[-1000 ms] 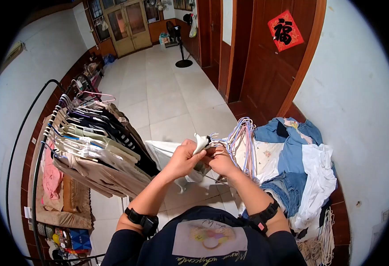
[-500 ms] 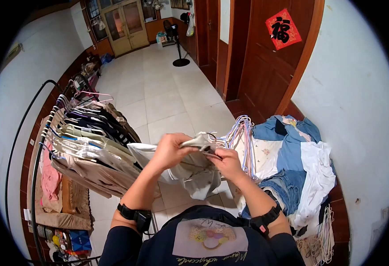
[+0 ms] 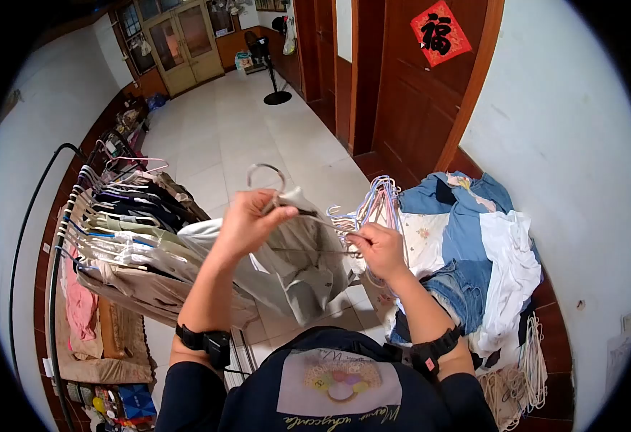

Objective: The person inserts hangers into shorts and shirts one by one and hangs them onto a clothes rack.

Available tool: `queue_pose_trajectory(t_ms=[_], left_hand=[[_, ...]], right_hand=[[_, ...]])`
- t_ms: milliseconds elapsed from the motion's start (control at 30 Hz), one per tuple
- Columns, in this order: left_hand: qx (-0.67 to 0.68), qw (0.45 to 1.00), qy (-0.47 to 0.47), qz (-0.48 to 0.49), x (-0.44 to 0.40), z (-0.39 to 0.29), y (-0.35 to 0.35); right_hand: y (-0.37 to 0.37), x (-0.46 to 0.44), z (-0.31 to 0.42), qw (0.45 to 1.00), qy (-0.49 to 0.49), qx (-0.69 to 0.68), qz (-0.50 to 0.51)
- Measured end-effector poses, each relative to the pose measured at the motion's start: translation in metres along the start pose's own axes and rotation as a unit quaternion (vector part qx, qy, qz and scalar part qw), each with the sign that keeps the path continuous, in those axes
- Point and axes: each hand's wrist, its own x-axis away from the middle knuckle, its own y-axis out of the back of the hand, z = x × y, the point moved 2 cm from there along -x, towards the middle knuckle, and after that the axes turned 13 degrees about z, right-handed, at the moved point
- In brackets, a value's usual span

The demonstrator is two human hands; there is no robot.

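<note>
A hanger (image 3: 266,167) is up in front of me, its curved hook above my left hand (image 3: 250,219). My left hand is closed around the hanger's neck and the collar of a light grey garment (image 3: 307,277). The garment droops below that hand, one side of the hanger inside it. My right hand (image 3: 378,248) pinches the other end of the hanger, which sticks out bare to the right. Left of my left hand is a black clothes rack (image 3: 57,216) with shirts (image 3: 150,216) on hangers.
To the right, a bunch of hangers (image 3: 381,201) lies beside piled denim clothes (image 3: 466,245) and a white garment (image 3: 506,259). More hangers (image 3: 533,367) are at the lower right. A standing fan (image 3: 277,96) is farther down the tiled floor (image 3: 236,137), near brown doors (image 3: 409,108).
The hanger's hook now stands up above my left hand. Both hands have moved apart, the left to the left, the right slightly right, with a hanger arm showing between them.
</note>
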Motion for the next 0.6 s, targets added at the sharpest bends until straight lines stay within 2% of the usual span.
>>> queue_pose_trajectory(t_ms=[33, 100, 133, 167, 200, 233, 267, 300, 333, 400, 500, 533, 600], left_hand=[[0.018, 1.0, 0.0, -0.011, -0.001, 0.001, 0.008], [-0.009, 1.0, -0.021, -0.016, -0.002, -0.001, 0.02], [-0.009, 1.0, -0.022, -0.017, -0.002, -0.006, 0.02], [-0.085, 0.996, -0.031, -0.02, -0.002, -0.013, 0.018], [-0.161, 0.986, -0.04, -0.022, -0.001, -0.017, 0.017], [-0.162, 0.986, -0.04, -0.021, -0.001, -0.013, 0.016], [-0.141, 0.988, -0.041, -0.047, -0.003, -0.007, 0.018], [-0.121, 0.989, -0.042, -0.073, -0.003, -0.004, 0.021], [-0.107, 0.991, 0.0, -0.075, -0.002, 0.0, 0.028], [-0.076, 0.994, -0.007, -0.083, 0.001, -0.008, 0.03], [-0.048, 0.996, -0.023, -0.077, 0.007, -0.021, 0.027], [-0.047, 0.996, -0.028, -0.065, 0.009, -0.025, 0.023], [-0.042, 0.998, -0.032, -0.039, 0.01, -0.03, 0.017]], right_hand=[[-0.007, 0.005, -0.015, 1.0, 0.0, 0.0, -0.001], [-0.018, 0.023, -0.063, 0.972, -0.121, -0.189, -0.066], [-0.019, 0.031, -0.071, 0.948, -0.185, -0.258, -0.016], [-0.027, 0.034, -0.072, 0.948, -0.185, -0.259, -0.016], [-0.037, 0.036, -0.072, 0.935, -0.149, -0.32, -0.033], [-0.043, 0.039, -0.073, 0.917, -0.111, -0.379, -0.051], [-0.048, 0.041, -0.075, 0.882, -0.122, -0.454, -0.029], [-0.052, 0.043, -0.077, 0.882, -0.12, -0.454, -0.031], [-0.058, 0.045, -0.079, 0.882, -0.142, -0.448, -0.027], [-0.073, 0.048, -0.084, 0.901, -0.183, -0.394, -0.013], [-0.097, 0.039, -0.072, 0.888, -0.212, -0.407, 0.031], [-0.099, 0.034, -0.059, 0.916, -0.173, -0.36, 0.032], [-0.103, 0.018, -0.031, 0.918, -0.173, -0.353, 0.05]])
